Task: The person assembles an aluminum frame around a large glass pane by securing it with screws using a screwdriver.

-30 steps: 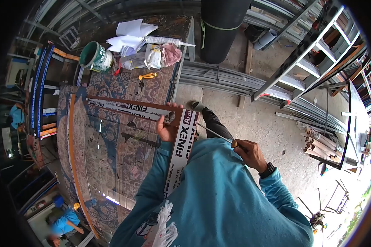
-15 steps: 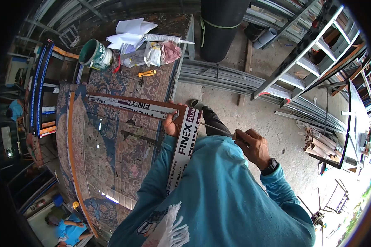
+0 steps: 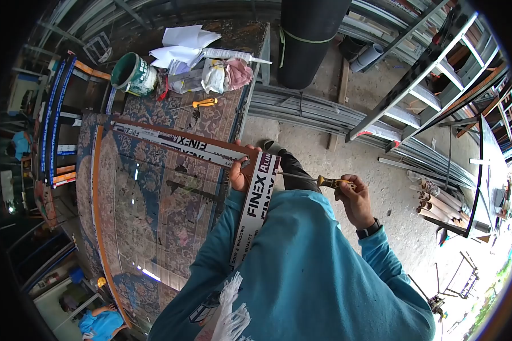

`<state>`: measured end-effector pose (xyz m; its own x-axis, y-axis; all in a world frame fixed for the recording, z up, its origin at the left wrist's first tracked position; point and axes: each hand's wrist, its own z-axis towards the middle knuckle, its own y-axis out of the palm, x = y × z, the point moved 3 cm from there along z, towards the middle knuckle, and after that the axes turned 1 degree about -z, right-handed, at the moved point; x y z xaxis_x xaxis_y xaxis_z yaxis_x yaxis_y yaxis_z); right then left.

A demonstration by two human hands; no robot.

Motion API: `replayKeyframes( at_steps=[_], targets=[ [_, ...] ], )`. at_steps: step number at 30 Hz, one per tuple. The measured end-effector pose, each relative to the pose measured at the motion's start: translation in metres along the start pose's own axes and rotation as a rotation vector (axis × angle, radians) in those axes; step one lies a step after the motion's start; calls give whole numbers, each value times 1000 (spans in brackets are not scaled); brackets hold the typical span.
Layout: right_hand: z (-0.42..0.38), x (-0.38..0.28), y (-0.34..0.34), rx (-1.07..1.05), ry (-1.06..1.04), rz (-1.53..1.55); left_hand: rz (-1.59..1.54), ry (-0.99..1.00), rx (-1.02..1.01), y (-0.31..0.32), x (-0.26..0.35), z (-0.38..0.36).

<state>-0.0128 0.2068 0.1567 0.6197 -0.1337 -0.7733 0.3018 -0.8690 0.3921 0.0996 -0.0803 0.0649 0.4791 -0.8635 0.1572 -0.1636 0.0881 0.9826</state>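
A brown window frame with white FINEX tape lies over the table edge, its corner close to my body. My left hand is wrapped round that corner, thumb on the inner side. My right hand grips the handle of a screwdriver, black and yellow. The screwdriver's shaft points left, its tip at the outer side of the frame corner. Whether the tip sits in a screw is too small to tell.
On the carpet-covered table are a green bucket, a yellow-handled screwdriver, a sealant tube, papers and rags. A ladder, a black roll and metal bars stand or lie beyond. Another person is at lower left.
My right hand has turned on the screwdriver; its fingers now pinch the handle's end and more of the handle shows. The left hand keeps its hold on the corner.
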Motion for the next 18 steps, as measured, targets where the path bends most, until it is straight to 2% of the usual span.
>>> replayKeyframes(
  at_steps=[1,2,3,5,7,9,10,11,13,15,17,18],
  targets=[
    [-4,3,1,87,-14,-55,12,30,43,3,0,-1],
    [-6,4,3,85,-70,-199,13,26,44,6,-1,-2],
    [-8,1,0,89,-71,-196,20,41,53,12,-2,-2],
    [-13,-3,-6,4,111,-493,27,54,63,22,-2,-5],
    [-12,-3,2,-1,78,-463,73,98,119,27,1,-7],
    [-8,4,2,93,78,-76,101,115,107,20,2,-5],
    [-5,8,-7,-6,18,-160,131,123,95,18,4,-4],
    [1,6,-23,-9,16,-160,132,126,92,16,5,-4],
    [5,0,-38,-84,345,-895,159,101,115,14,2,-4],
    [0,2,-28,-97,409,-874,143,81,104,14,3,-2],
    [-8,5,-2,114,142,-204,133,69,97,18,1,-2],
    [-8,2,3,155,164,4,133,59,109,18,1,-2]
  ],
)
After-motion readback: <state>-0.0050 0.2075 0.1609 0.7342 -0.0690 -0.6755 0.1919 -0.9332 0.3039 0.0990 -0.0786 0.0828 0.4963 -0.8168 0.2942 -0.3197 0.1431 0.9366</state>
